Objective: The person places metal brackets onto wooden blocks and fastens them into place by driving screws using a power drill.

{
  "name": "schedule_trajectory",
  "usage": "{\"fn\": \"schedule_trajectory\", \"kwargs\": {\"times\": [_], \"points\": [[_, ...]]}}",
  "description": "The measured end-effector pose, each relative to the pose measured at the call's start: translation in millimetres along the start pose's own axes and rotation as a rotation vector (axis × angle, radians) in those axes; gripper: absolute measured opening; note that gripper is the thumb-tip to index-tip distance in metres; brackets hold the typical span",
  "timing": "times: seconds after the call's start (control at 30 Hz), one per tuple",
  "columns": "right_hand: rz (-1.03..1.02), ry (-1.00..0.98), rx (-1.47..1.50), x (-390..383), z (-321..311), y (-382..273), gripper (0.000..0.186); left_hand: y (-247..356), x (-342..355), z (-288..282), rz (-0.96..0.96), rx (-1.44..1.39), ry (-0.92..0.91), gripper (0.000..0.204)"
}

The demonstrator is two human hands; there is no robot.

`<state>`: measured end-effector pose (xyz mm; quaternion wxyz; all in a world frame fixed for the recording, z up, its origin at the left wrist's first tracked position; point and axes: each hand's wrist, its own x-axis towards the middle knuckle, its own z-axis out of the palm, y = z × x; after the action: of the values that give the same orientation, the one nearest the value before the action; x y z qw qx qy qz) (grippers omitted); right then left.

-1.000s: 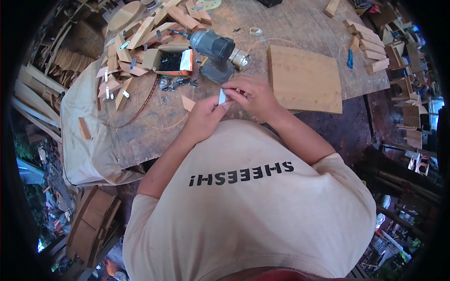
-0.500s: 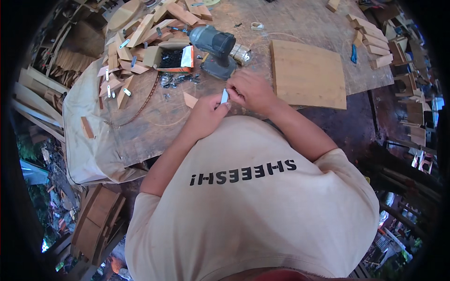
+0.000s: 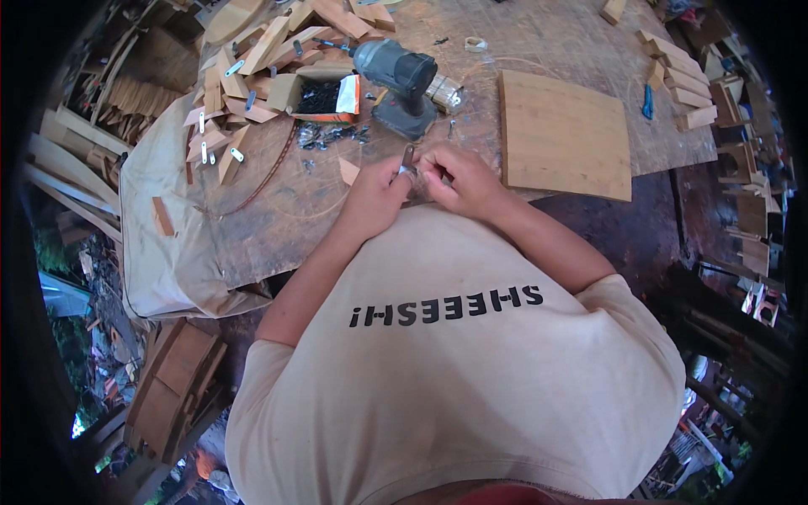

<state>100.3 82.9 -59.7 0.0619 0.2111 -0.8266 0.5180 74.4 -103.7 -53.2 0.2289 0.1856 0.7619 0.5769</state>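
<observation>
A small flat metal plate [image 3: 407,156] with a hole near its end stands up between the thumb and fingers of my left hand [image 3: 375,194]. Close against it on the right is my right hand [image 3: 461,178], its fingers curled and pinched together. Whatever sits in that pinch is too small to make out. Just beyond my hands a grey-black cordless drill [image 3: 400,80] stands on its battery. Left of the drill is an open cardboard box [image 3: 288,94] of black screws [image 3: 320,97], with more loose screws [image 3: 328,135] spilled in front of it.
Wooden blocks [image 3: 268,44], some with metal plates attached, are heaped at the far left of the worktable [image 3: 286,244]. A wide wooden board [image 3: 564,139] lies to the right. Beyond it are a blue-handled tool [image 3: 647,103] and a row of blocks [image 3: 686,84].
The metal plate has turned in my left fingers and now looks darker, its hole showing. My right hand stays close beside it, its fingers slightly shifted. The whole view has moved a little.
</observation>
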Motion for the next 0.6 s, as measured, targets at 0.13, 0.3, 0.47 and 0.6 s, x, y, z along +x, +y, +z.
{"fn": "schedule_trajectory", "kwargs": {"times": [0.13,0.3,0.47,0.6], "points": [[0.024,-0.1,0.13,-2,9,3,0.007,0,-3,-6,-0.037,0.015,-0.005,0.026],[0.169,-0.291,0.434,7,41,30,0.005,-37,-19,-12,-0.085,-0.131,0.064,0.024],[0.451,-0.523,0.665,47,76,26,0.009,-63,-59,-37,-0.33,-0.247,0.281,0.023],[0.561,-0.501,0.783,65,110,48,0.011,-124,-134,-63,-0.575,-0.269,0.331,0.027]]}}
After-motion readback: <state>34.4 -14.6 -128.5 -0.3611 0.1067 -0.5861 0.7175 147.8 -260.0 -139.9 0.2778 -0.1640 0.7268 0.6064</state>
